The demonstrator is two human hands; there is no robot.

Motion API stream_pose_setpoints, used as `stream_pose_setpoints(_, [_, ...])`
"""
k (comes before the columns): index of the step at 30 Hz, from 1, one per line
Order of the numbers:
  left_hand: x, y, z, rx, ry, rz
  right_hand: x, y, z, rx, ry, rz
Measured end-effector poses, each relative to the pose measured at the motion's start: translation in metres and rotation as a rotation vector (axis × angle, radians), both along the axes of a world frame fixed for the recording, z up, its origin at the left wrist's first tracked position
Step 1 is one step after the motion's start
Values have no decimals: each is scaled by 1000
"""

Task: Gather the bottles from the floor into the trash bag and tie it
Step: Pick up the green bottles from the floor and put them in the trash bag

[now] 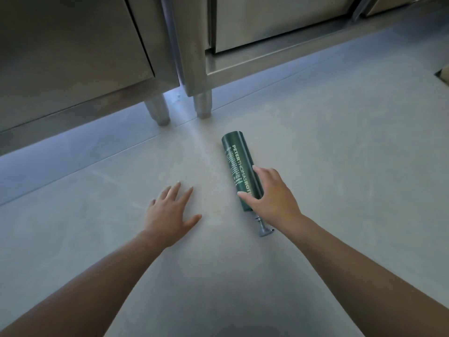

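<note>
From the head view, the job looks barely under way. A green bottle (239,166) lies on its side on the pale floor (340,154), its grey pump head (264,230) pointing back toward the person and its flat base toward the cabinets. The right hand (273,193) is spread wide over the lower part of it, thumb on one side and fingers across the top. It touches the bottle, but I wouldn't call that a closed grip yet, and the bottle is not lifted. The left hand (170,212) is flat and open, fingers splayed, low over or on the floor just beside the bottle, holding nothing.

No trash bag shows anywhere, nor any other bottle, so how many are bagged can't be told. Picking this one up, bagging it and tying the bag all seem left to do.

Steel cabinets (73,57) stand beyond on round legs (202,104), apart from the bottle. Nothing blocks the reach. Something tan at the right edge (444,74) is too cut off to name.
</note>
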State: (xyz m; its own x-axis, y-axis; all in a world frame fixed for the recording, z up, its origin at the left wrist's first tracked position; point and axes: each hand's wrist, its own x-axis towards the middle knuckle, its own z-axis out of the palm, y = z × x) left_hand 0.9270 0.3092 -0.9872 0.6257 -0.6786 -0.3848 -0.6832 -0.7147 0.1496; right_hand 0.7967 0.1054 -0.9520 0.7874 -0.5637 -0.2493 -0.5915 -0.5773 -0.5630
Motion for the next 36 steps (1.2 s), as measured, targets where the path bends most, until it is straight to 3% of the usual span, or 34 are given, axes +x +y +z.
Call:
stream_pose_setpoints(12, [-4, 20, -29, 19, -4, 28, 11, 9, -22, -15, 74, -23])
stream_pose_setpoints(19, [-3, 18, -15, 14, -9, 73, 11, 5, -21, 56, 2, -29])
stream_pose_setpoints(27, [4, 65, 56, 3, -100, 289, 49, 32, 24, 125, -134, 282])
stream_pose_setpoints(36, [-23, 186, 166, 101, -284, 458, 88, 161, 88, 328, -291, 579])
